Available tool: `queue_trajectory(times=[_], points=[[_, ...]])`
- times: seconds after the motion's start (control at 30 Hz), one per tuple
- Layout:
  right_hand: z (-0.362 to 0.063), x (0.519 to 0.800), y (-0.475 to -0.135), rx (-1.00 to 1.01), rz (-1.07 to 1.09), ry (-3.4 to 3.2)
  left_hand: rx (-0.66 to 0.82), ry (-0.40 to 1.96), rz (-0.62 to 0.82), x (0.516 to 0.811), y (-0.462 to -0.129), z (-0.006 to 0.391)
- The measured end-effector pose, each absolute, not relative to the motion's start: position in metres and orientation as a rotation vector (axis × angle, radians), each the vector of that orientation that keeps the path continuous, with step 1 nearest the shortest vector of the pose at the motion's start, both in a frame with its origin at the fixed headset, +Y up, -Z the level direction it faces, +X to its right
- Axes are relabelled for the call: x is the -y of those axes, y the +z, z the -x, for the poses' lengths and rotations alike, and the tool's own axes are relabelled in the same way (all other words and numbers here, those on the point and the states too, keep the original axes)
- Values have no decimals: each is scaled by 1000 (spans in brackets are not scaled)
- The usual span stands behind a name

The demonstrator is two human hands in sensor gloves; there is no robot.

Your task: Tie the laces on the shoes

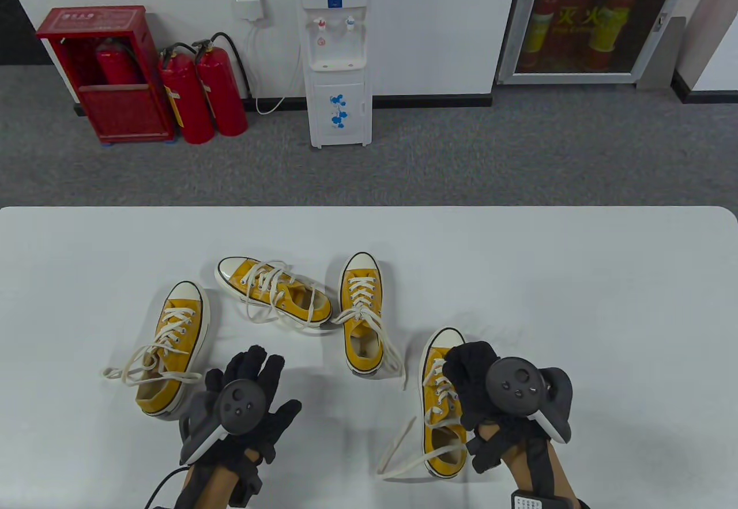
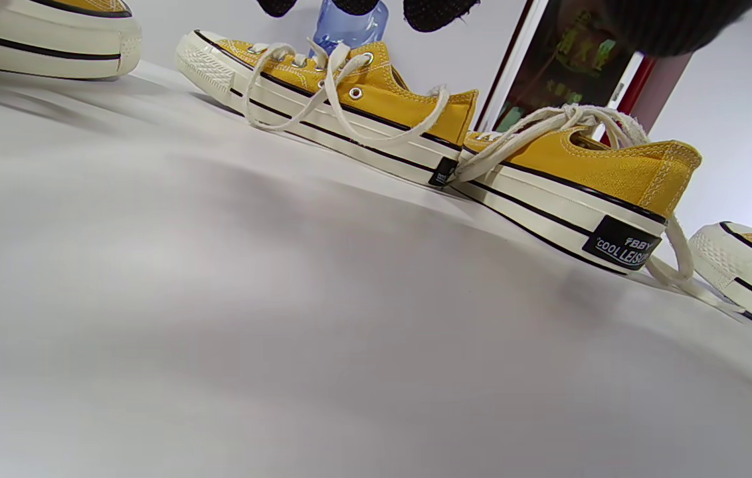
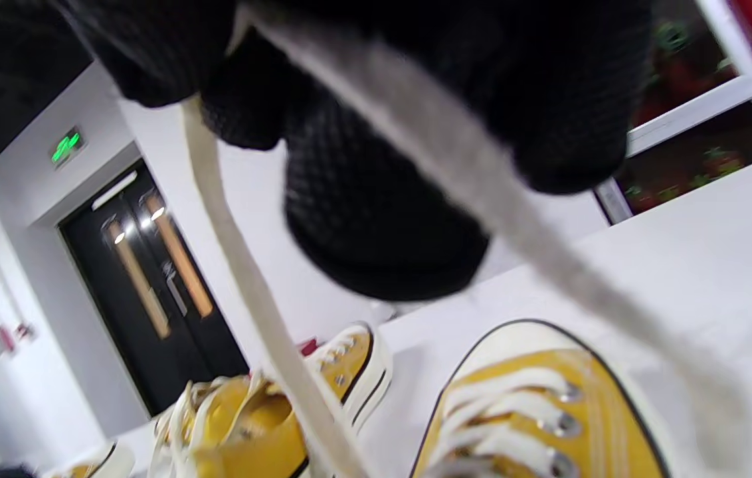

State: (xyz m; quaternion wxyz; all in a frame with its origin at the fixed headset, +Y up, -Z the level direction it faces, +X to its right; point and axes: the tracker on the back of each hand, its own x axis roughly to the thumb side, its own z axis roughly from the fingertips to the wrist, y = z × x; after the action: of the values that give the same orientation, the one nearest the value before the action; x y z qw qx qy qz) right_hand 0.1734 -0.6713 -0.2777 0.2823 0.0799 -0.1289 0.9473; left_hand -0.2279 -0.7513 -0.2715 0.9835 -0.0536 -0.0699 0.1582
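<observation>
Four yellow low-top sneakers with cream laces lie on the white table (image 1: 576,301). My right hand (image 1: 464,373) is curled over the tongue of the nearest right shoe (image 1: 443,456). In the right wrist view its fingers (image 3: 376,199) grip two lace strands (image 3: 250,285) that run down to that shoe's toe (image 3: 535,411). A loose lace end (image 1: 398,452) trails left of the shoe. My left hand (image 1: 253,373) hovers open with fingers spread, holding nothing, between the left shoe (image 1: 173,342) and the middle shoe (image 1: 360,313). Its fingertips (image 2: 439,10) show at the top of the left wrist view.
A fourth shoe (image 1: 277,296) lies on its side behind the left hand, laces loose; it also shows in the left wrist view (image 2: 349,106) beside the middle shoe (image 2: 582,172). Beyond the table's far edge stand a water dispenser (image 1: 337,53) and fire extinguishers (image 1: 202,94).
</observation>
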Motion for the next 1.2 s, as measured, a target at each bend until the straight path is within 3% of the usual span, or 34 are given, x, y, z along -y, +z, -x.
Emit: queue_trajectory(times=[0.3, 0.67, 0.9, 1.2], points=[[-232, 688, -263, 448, 163, 2242, 144, 317, 107, 751, -271, 227], [-264, 717, -263, 351, 280, 2074, 187, 302, 109, 747, -268, 217], [-270, 720, -266, 332, 301, 2091, 300, 388, 127, 727, -259, 181], [-270, 724, -268, 304, 300, 2101, 451, 438, 226, 710, -256, 107]])
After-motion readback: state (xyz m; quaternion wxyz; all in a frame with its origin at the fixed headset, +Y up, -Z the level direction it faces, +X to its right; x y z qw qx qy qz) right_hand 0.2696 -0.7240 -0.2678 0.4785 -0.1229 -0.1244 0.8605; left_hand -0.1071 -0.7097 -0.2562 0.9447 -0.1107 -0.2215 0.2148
